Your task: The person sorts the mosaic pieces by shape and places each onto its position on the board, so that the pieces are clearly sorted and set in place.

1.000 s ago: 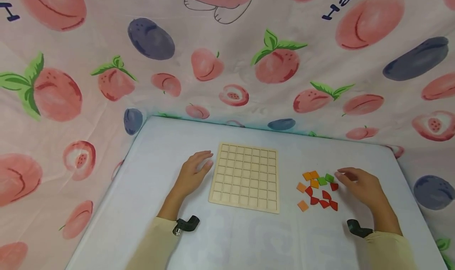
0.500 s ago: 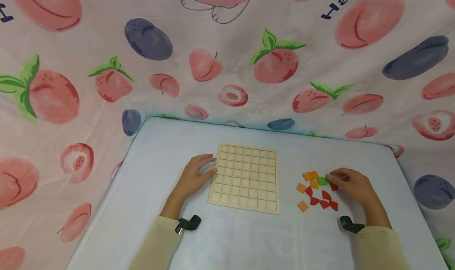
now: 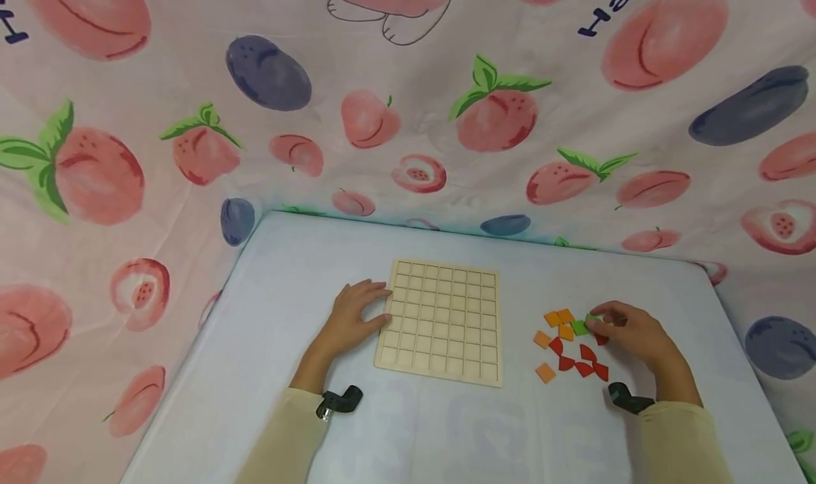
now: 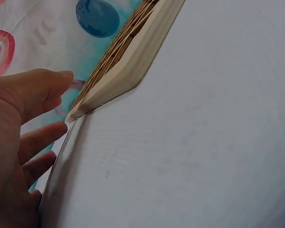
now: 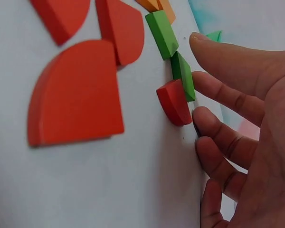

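Note:
My left hand [image 3: 347, 319] rests at the left edge of a pale wooden board [image 3: 440, 321] with a grid of square recesses. Its thumb and fingers are apart, tips right at the rim, and it holds nothing. On the right, my right hand [image 3: 631, 331] reaches over a green square tile [image 5: 182, 76], with the index fingertip beside it. In the right wrist view the thumb stands apart from that tile. A red quarter-round tile [image 5: 175, 102] sits against it, close to the fingers. A second green tile [image 3: 579, 327] lies just to the left.
Several orange square tiles [image 3: 545, 373] and red quarter-round tiles [image 3: 584, 369] lie loosely grouped right of the board. The white-covered table [image 3: 446, 427] meets a fruit-printed curtain [image 3: 306, 59] at the back and sides. Each wrist carries a black camera mount [image 3: 630, 399].
My right hand has moved left from beside the tiles to over the green tile. My left hand has shifted slightly right, up to the board's edge.

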A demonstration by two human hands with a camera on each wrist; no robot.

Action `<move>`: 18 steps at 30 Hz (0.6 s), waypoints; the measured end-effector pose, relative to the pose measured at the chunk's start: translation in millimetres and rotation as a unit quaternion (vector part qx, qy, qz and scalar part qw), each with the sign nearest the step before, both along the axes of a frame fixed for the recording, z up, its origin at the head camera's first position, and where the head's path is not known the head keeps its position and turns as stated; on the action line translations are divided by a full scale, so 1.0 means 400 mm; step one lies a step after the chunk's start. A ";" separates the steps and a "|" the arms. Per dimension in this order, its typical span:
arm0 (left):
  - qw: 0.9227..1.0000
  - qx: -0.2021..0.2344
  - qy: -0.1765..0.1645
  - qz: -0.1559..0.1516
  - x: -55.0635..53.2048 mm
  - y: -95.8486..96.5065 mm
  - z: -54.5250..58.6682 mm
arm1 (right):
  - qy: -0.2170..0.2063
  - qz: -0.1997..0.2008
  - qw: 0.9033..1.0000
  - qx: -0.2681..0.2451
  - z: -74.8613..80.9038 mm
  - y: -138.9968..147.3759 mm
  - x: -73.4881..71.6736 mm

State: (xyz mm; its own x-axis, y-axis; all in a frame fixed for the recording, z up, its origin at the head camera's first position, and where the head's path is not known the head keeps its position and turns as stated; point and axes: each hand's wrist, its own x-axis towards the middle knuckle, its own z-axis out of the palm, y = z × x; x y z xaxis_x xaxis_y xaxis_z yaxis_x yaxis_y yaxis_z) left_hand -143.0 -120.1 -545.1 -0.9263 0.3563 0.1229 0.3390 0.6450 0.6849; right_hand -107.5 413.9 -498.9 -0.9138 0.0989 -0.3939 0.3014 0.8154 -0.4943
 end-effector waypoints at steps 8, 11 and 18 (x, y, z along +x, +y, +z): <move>0.999 -0.048 -0.013 -0.018 -0.002 -0.003 -0.005 | 0.004 0.001 1.000 -0.011 -0.007 0.000 -0.007; 0.998 -0.063 -0.009 -0.026 -0.002 -0.004 -0.008 | 0.009 0.005 1.000 -0.014 -0.006 -0.002 -0.007; 0.996 -0.083 -0.004 -0.041 0.000 -0.006 -0.001 | 0.012 -0.001 1.000 -0.009 -0.010 -0.007 -0.008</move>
